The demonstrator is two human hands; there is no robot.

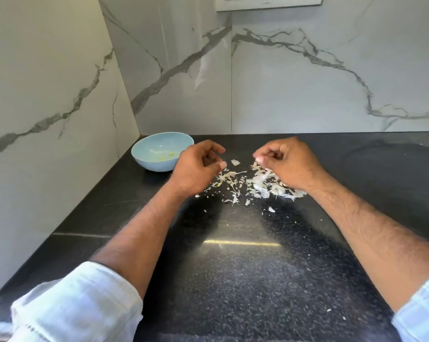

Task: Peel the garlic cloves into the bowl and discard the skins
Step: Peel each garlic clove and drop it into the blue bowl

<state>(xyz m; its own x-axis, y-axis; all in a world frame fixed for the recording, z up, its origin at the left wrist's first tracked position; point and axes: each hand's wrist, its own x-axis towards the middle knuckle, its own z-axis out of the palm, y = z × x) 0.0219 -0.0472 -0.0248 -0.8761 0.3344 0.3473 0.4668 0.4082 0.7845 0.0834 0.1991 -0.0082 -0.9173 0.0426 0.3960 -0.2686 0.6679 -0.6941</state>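
Note:
A light blue bowl point(144, 157) stands on the black counter at the back left and holds a few small yellowish bits. A scatter of papery white garlic skins point(259, 185) lies in the middle of the counter. My left hand point(196, 169) hovers just right of the bowl, above the left edge of the skins. Its fingers are loosely curled with nothing visible in them. My right hand point(286, 162) rests on the right side of the pile. Its thumb and fingertips are pinched together at a bit of skin. No whole clove is visible.
The speckled black counter point(245, 267) carries stray skin crumbs toward its near edge. Marble walls close it in at the left and at the back. A white fixture point(270, 2) hangs on the back wall, high up.

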